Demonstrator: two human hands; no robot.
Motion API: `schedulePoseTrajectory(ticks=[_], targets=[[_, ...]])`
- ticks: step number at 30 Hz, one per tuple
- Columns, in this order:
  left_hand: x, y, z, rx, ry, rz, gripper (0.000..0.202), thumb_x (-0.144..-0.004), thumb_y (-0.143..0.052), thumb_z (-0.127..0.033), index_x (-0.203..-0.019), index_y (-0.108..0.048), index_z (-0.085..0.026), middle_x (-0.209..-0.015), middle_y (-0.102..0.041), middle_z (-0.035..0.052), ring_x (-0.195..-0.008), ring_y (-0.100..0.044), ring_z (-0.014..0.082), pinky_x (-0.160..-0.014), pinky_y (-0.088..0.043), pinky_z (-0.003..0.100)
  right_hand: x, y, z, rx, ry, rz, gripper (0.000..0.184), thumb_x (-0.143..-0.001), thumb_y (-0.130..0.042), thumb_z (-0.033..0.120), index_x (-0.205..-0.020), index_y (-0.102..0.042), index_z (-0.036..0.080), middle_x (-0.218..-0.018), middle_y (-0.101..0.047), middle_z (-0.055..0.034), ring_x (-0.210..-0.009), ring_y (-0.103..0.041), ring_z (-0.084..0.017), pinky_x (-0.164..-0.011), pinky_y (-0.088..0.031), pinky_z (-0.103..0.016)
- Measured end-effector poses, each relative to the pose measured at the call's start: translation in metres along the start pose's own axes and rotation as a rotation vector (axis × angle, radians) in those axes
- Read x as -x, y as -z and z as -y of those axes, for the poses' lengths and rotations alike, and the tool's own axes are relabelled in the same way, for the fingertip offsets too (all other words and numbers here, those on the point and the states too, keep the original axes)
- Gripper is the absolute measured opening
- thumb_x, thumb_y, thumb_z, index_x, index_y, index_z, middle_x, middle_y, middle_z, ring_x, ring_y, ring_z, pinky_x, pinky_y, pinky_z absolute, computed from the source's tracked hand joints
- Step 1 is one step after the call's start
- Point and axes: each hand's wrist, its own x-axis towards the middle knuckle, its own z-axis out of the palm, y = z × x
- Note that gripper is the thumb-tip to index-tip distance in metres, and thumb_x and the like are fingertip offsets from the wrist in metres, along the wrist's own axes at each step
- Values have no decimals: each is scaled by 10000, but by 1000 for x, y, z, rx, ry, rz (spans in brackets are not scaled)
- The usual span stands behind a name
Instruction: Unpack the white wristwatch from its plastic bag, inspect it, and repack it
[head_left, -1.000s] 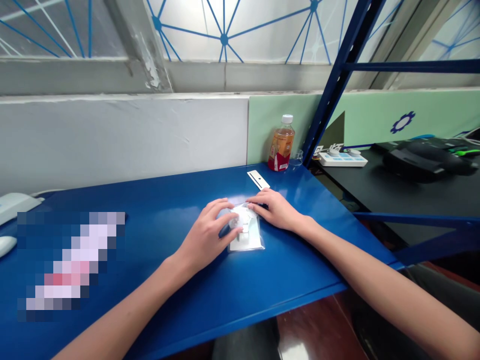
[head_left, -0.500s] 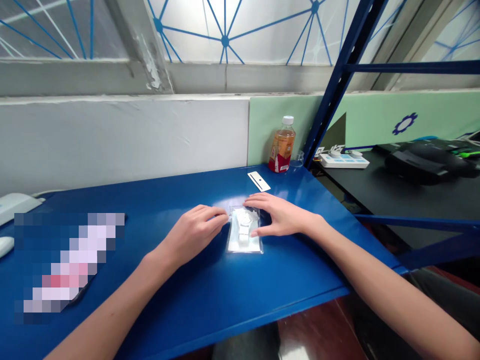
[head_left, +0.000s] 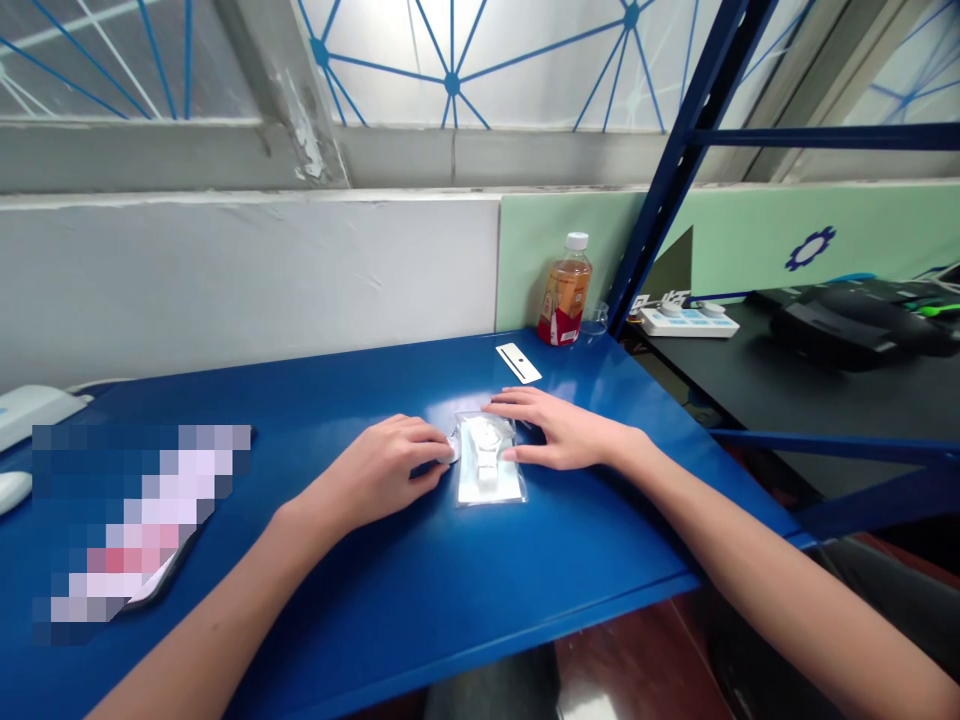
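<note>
Fingers of my left hand (head_left: 394,465) are drawn narrowly toward the thumb at the left edge of a clear plastic packet (head_left: 510,491). A small whitish flap (head_left: 453,448) shows at those fingertips; whether I have it pinched, I cannot tell. A second ago this hand arched over the packet with its thumb across the front; now it is off to the side, leaving the contents in plain sight.

My right hand (head_left: 561,430) is spread wide, its fingers at the packet's upper right corner and its thumb on the right edge. A second ago thumb and fingers were closer together there; half a second ago they stood much as now.

Between my hands, the packet lies flat on the blue table (head_left: 360,610), a white watch-shaped item (head_left: 487,465) inside it against a pale backing.

Just beyond my right hand lies a white card (head_left: 518,363) with a dark stripe. Farther back stands a capped bottle (head_left: 565,300) of amber drink. Well to my left is a mostly pixelated, dark-edged flat object (head_left: 161,580). Past the blue metal frame (head_left: 660,220), a white power strip (head_left: 688,321) rests on a black desk (head_left: 832,410).
</note>
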Motion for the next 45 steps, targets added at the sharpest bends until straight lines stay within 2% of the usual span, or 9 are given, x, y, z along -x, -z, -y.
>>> schedulePoseTrajectory(ticks=[6, 9, 11, 13, 16, 21, 26, 32, 45], targets=[[0, 1, -1, 44, 98, -102, 239, -952, -505, -309, -939, -723, -212, -929, -754, 49, -803, -704, 202, -714, -558, 327, 2, 5, 3, 27, -36, -19, 805, -814, -645, 591, -1430, -468, 105, -1480, -448, -212, -1386, -397, -352, -1128, -338, -532], [1, -2, -1, 63, 207, -170, 284, -949, -522, -387, -1095, -674, -198, -1082, -721, 88, -932, -696, 229, -799, -568, 354, 3, 6, 4, 5, -50, -10, 882, -742, -695, 632, -1427, -477, 121, -1494, -432, -212, -1403, -367, -371, -1132, -323, -560], [2, -3, -3, 78, 256, -143, 493, -911, -576, -478, -1296, -567, -170, -1285, -631, 143, -1146, -623, 286, -939, -529, 418, 3, 4, 4, -7, -49, 2, 941, -706, -723, 636, -1444, -453, 117, -1512, -404, -212, -1422, -334, -376, -1141, -308, -562], [2, -4, -5, 96, 271, -53, 801, -842, -632, -583, -1462, -385, -141, -1465, -471, 190, -1331, -471, 342, -1044, -452, 479, 3, 0, 5, 1, -48, 17, 1005, -684, -739, 636, -1469, -409, 104, -1536, -364, -216, -1445, -290, -374, -1156, -288, -554], [2, -8, -9, 132, 273, 80, 1018, -773, -651, -679, -1538, -236, -150, -1559, -322, 200, -1423, -325, 376, -1095, -386, 522, 2, -4, 6, 23, -57, 40, 1089, -672, -727, 668, -1504, -334, 87, -1564, -306, -216, -1467, -237, -366, -1178, -260, -531], [1, -12, -10, 150, 284, 161, 976, -789, -615, -699, -1515, -303, -125, -1553, -329, 206, -1444, -269, 383, -1129, -315, 555, 1, -2, 10, 26, -89, 65, 1132, -687, -712, 670, -1515, -276, 32, -1565, -284, -240, -1474, -211, -369, -1178, -271, -509], [2, -14, -6, 165, 285, 158, 977, -778, -616, -712, -1512, -320, -139, -1549, -338, 199, -1445, -262, 389, -1128, -311, 563, 3, 0, 9, -28, -72, 61, 1085, -666, -755, 628, -1502, -336, 77, -1550, -324, -229, -1470, -222, -374, -1168, -275, -541], [4, -16, -4, 162, 288, 165, 989, -781, -622, -701, -1528, -284, -150, -1560, -319, 191, -1451, -252, 379, -1142, -292, 545, 5, -1, 7, -48, -114, 88, 1138, -644, -783, 605, -1523, -286, 81, -1563, -291, -229, -1478, -188, -372, -1170, -278, -524], [2, -15, -7, 158, 311, 184, 993, -787, -597, -715, -1522, -287, -124, -1562, -312, 198, -1453, -244, 380, -1139, -297, 543, 5, -3, 4, -33, -131, 92, 1119, -631, -772, 640, -1513, -328, 112, -1597, -201, -204, -1485, -155, -376, -1183, -228, -550]])
